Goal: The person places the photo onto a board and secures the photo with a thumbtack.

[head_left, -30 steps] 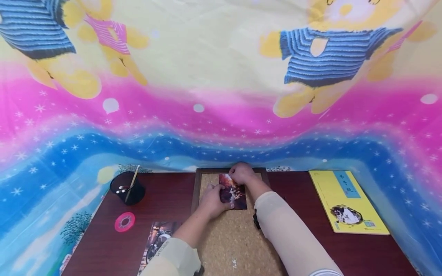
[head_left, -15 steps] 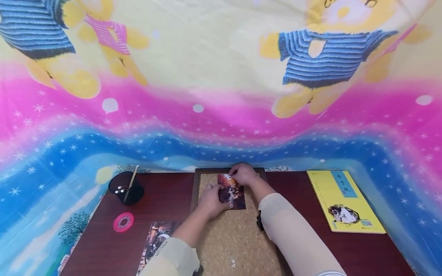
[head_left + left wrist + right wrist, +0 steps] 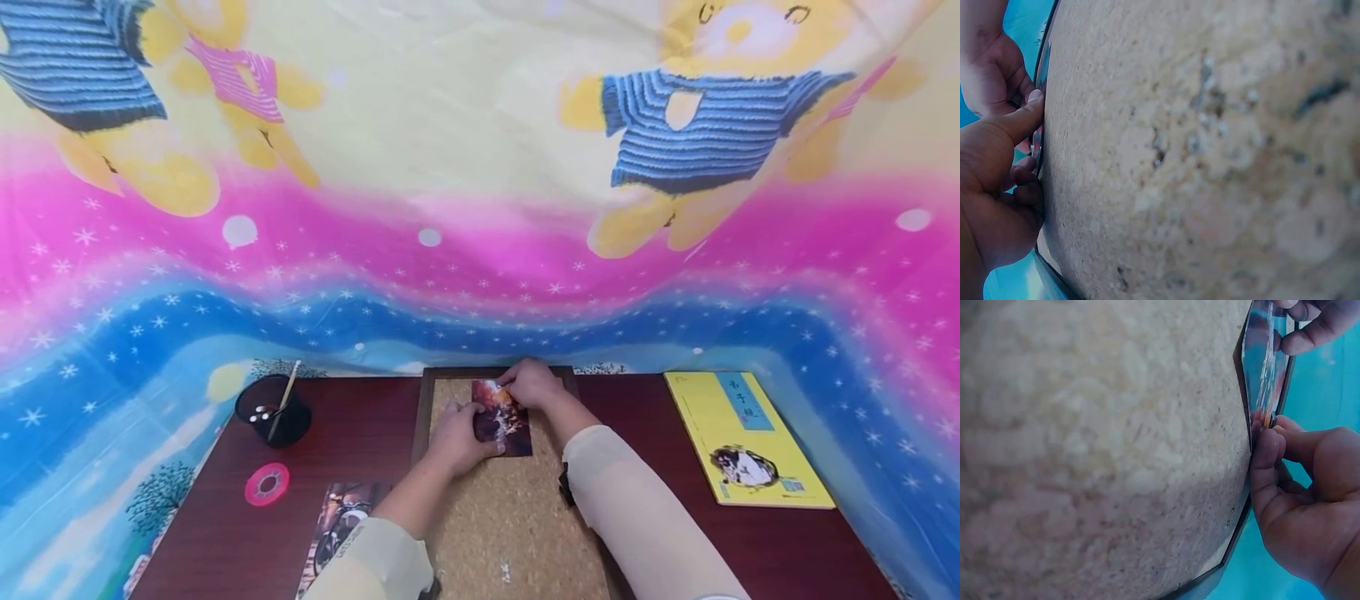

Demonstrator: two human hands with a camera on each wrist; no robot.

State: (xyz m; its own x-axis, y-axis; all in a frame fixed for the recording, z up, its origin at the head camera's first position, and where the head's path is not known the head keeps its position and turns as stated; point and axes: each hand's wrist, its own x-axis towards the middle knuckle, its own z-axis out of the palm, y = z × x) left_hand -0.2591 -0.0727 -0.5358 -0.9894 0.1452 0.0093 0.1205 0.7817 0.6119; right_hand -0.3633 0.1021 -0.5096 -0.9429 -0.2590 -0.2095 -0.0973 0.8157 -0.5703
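Note:
A photo print (image 3: 504,423) in dark red and orange tones lies near the top of a wood-framed cork board (image 3: 517,517). My left hand (image 3: 456,437) presses it down along its left side, thumb at the lower edge and fingers higher up. At the photo's top edge my right hand (image 3: 532,385) pinches a tiny item between thumb and forefinger. It looks like a pushpin, mostly covered by the fingertips. Seen from the right wrist, the photo (image 3: 1263,369) is almost edge-on, glossy against the cork, with the right fingertips (image 3: 1270,440) at its end.
Several small clear pieces, perhaps pushpins (image 3: 506,572), lie lower on the cork. On the dark red table (image 3: 360,425) are a black mesh pen cup (image 3: 288,421), a pink tape roll (image 3: 255,492) and a second photo (image 3: 330,521). A yellow book (image 3: 705,417) lies right.
The right wrist and forearm have shifted slightly outward while the fingers stay at the photo's top edge. My left hand and the photo keep their places on the board.

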